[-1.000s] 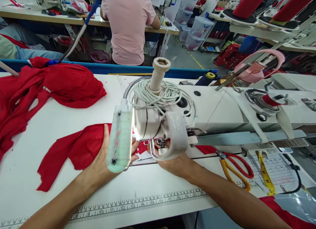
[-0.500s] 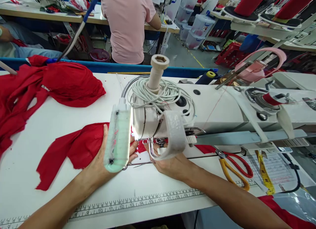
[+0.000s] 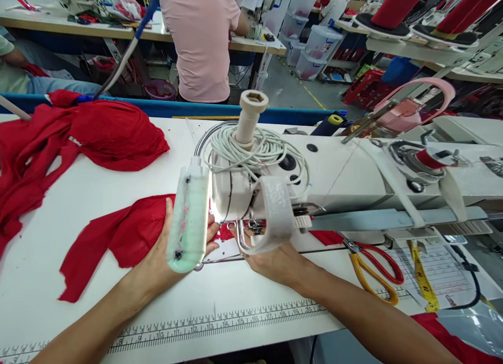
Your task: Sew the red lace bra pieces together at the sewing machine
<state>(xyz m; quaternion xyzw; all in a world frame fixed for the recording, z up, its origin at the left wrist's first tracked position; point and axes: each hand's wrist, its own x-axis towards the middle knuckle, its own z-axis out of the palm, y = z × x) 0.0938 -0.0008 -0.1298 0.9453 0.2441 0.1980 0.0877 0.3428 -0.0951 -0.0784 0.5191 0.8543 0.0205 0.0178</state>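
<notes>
A white sewing machine (image 3: 341,165) stands over a piece of red fabric (image 3: 139,230) on the white table. My left hand (image 3: 167,254) lies flat on that fabric left of the needle area, fingers stretched out; a pale green lamp (image 3: 187,220) hides its middle. My right hand (image 3: 275,264) is at the right of the needle area, touching the red cloth near the presser foot. Most of its fingers are behind the machine's white curved strap (image 3: 277,212), so their grip does not show. The needle tip is hidden.
A heap of red fabric (image 3: 113,133) lies at the back left. Scissors (image 3: 373,272) with red and orange handles, a yellow tape measure (image 3: 422,280) and a written sheet (image 3: 444,272) are on the right. A ruler scale (image 3: 212,324) runs along the front edge. A person in pink (image 3: 200,44) sits beyond.
My hands and the red fabric stay in nearly the same place. The view has shifted very slightly, and the person in pink has moved an arm inward.
</notes>
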